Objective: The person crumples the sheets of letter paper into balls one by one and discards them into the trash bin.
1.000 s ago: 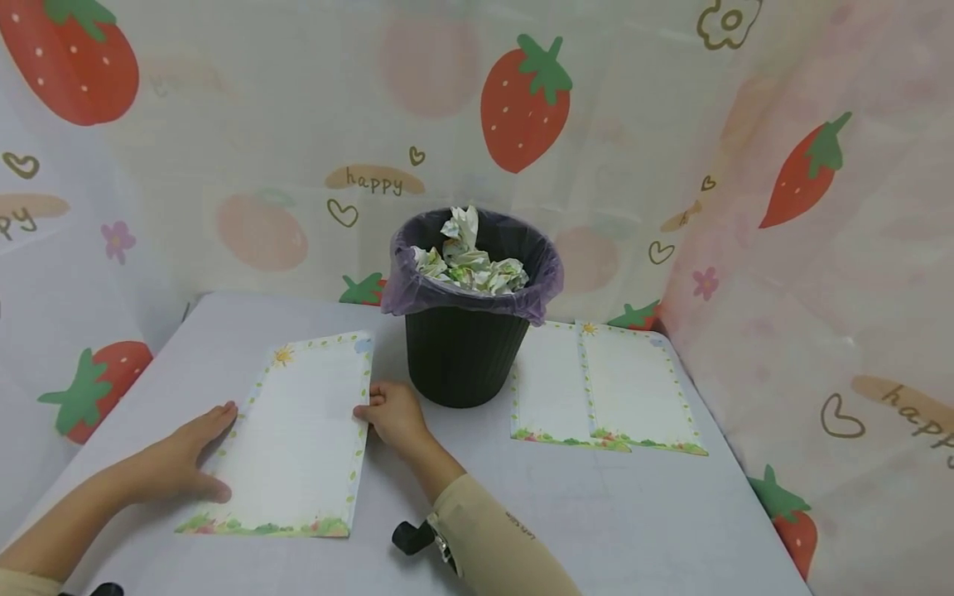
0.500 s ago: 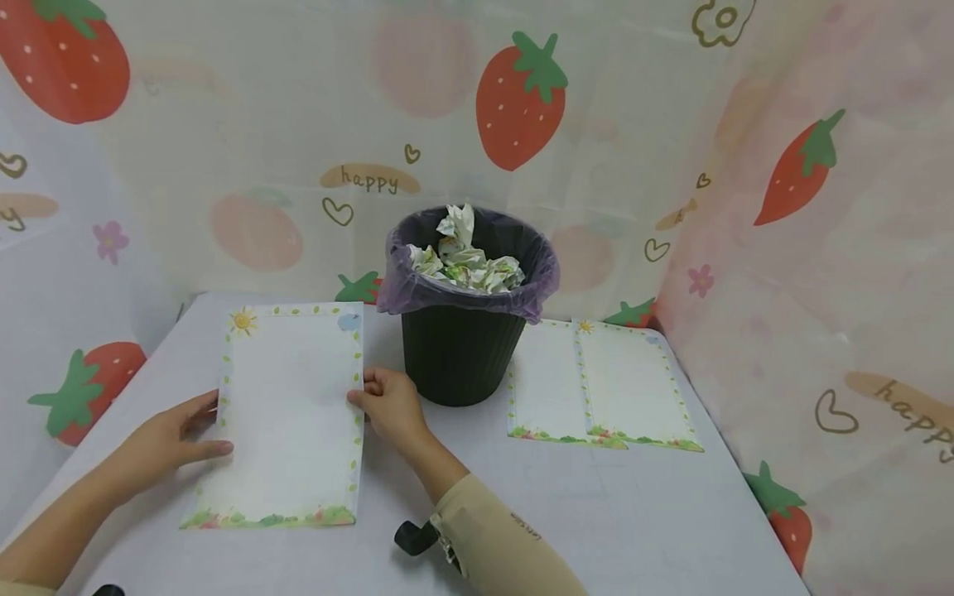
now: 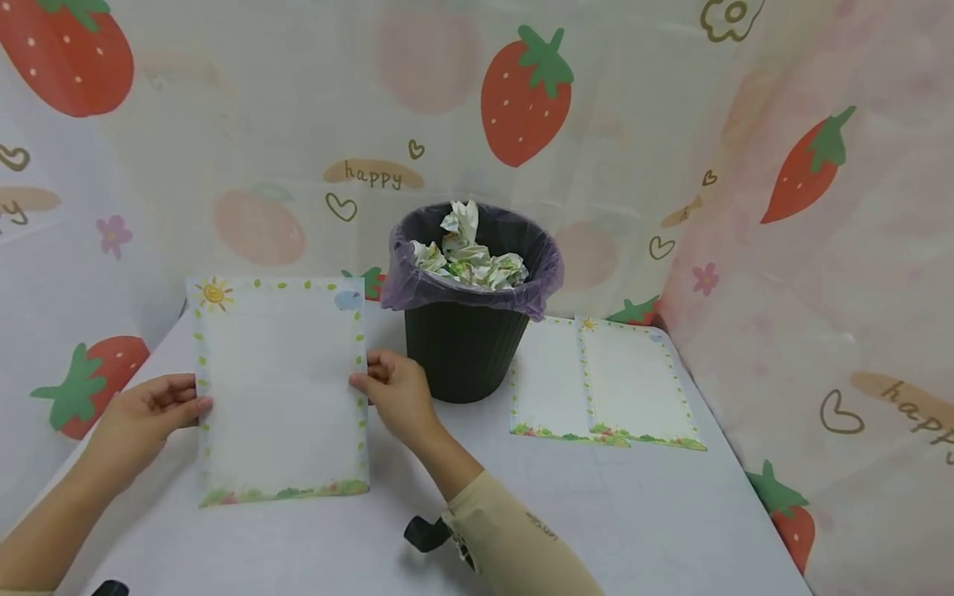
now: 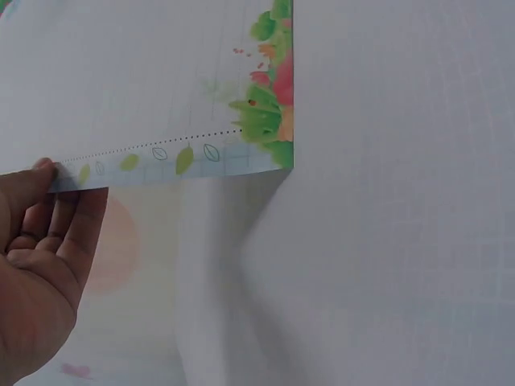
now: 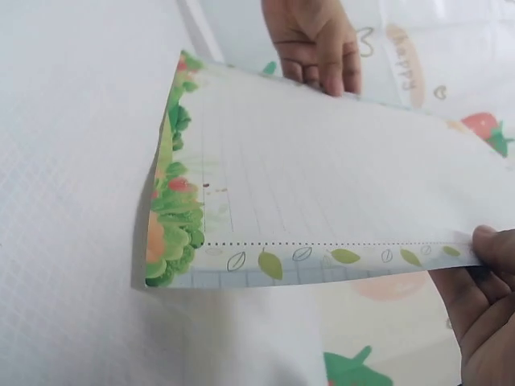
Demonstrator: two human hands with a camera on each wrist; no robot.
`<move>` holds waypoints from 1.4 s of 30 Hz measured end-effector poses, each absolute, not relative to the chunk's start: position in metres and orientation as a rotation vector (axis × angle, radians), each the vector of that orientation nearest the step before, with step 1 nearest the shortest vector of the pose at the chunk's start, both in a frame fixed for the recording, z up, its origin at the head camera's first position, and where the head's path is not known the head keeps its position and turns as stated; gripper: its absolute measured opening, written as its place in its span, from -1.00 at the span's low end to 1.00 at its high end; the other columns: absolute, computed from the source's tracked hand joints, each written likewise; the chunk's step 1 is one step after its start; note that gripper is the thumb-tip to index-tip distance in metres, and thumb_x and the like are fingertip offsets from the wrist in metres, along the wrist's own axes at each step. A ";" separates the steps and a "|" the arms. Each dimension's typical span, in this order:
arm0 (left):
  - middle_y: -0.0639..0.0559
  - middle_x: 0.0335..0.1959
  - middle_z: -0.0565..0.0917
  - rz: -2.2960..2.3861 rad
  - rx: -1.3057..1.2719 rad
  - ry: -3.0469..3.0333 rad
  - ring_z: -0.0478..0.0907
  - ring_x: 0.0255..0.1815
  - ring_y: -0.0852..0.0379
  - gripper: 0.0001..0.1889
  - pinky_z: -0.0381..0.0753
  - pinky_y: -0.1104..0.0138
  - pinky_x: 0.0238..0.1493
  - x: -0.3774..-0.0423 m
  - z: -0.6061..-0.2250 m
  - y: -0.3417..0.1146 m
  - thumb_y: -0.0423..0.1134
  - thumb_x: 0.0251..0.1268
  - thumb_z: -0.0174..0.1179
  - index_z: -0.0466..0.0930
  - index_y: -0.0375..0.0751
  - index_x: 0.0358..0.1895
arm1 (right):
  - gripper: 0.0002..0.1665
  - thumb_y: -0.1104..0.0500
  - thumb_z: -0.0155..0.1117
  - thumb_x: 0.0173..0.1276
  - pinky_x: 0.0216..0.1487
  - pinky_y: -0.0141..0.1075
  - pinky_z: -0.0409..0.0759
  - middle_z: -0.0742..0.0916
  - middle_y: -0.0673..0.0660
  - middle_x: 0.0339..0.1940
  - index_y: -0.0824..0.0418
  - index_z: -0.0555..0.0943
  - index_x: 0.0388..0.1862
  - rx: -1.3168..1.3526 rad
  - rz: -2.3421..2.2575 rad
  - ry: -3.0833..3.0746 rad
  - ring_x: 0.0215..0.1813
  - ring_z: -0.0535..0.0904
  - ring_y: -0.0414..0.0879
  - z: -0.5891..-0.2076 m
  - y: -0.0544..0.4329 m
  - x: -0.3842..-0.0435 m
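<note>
Between my two hands is a sheet of paper (image 3: 283,397) with a leafy border, a sun in its top left corner and greenery along its bottom. It stands tilted up off the table. My left hand (image 3: 145,422) pinches its left edge between thumb and fingers, seen also in the left wrist view, where the sheet's edge (image 4: 185,157) runs out from the left hand (image 4: 44,257). My right hand (image 3: 398,393) pinches the right edge about halfway up. In the right wrist view the sheet (image 5: 322,177) spans from the right hand (image 5: 487,297) to the left hand (image 5: 314,48).
A black bin (image 3: 462,352) with a purple liner (image 3: 406,290) stands behind my right hand, holding crumpled paper (image 3: 477,265). Two similar sheets, a front one (image 3: 641,385) overlapping another (image 3: 547,381), lie on the white table (image 3: 633,513) at the right. Strawberry-print curtains surround the table.
The sheet has been raised from lying on the table to a tilted stand. My left hand has gone from resting at its left edge to pinching it; both hands have moved up.
</note>
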State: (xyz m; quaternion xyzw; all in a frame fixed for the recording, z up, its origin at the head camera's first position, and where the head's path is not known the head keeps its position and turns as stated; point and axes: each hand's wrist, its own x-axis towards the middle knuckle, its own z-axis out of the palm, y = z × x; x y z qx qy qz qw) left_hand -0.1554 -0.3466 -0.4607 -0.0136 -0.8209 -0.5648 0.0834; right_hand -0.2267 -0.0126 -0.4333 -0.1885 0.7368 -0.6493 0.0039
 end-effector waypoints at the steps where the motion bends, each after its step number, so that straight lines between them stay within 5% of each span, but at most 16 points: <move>1: 0.38 -0.27 0.69 -1.726 -0.053 -2.415 0.68 -0.28 0.43 -0.76 0.69 0.54 -0.25 -0.154 -0.458 -0.345 -0.34 0.39 0.33 0.62 -0.03 0.04 | -0.83 0.30 0.43 0.36 -0.41 -0.46 0.62 0.81 0.09 -0.37 0.29 0.72 -0.09 -0.606 -2.038 2.313 -0.41 0.63 -0.28 -0.431 -0.011 -0.226; 5: 0.29 -0.28 0.72 -1.886 -0.108 -2.269 0.70 -0.29 0.39 -0.68 0.69 0.55 -0.24 -0.151 -0.448 -0.340 -0.44 0.38 0.31 0.66 0.16 -0.06 | -0.80 0.31 0.43 0.36 -0.39 -0.46 0.64 0.82 0.12 -0.34 0.30 0.72 -0.06 -0.665 -2.051 2.325 -0.40 0.65 -0.29 -0.420 -0.004 -0.221; 21: 0.13 -0.23 0.77 -2.061 -0.341 -1.978 0.74 -0.27 0.29 -0.68 0.72 0.48 -0.16 -0.145 -0.410 -0.293 -0.61 0.29 0.28 0.71 -0.20 0.01 | -0.73 0.32 0.41 0.37 -0.28 -0.43 0.65 0.82 0.29 -0.22 0.33 0.69 0.03 -0.876 -2.119 2.313 -0.31 0.70 -0.19 -0.380 0.052 -0.201; 30: 0.09 -0.18 0.76 -2.072 -0.385 -1.968 0.73 -0.21 0.25 -0.71 0.72 0.46 -0.10 -0.149 -0.395 -0.255 -0.56 0.32 0.29 0.68 -0.32 0.07 | -0.71 0.34 0.37 0.41 -0.14 -0.25 0.77 0.80 0.32 -0.14 0.36 0.65 0.09 -0.846 -2.191 2.277 -0.19 0.77 -0.12 -0.371 0.094 -0.189; 42: 0.06 -0.17 0.73 -1.952 -0.428 -1.975 0.70 -0.20 0.21 -0.77 0.72 0.45 -0.09 -0.159 -0.382 -0.200 -0.45 0.40 0.28 0.63 -0.47 0.05 | -0.66 0.39 0.38 0.37 -0.22 -0.29 0.76 0.82 0.17 -0.13 0.44 0.61 0.10 -0.827 -2.276 2.331 -0.16 0.78 -0.10 -0.368 0.145 -0.188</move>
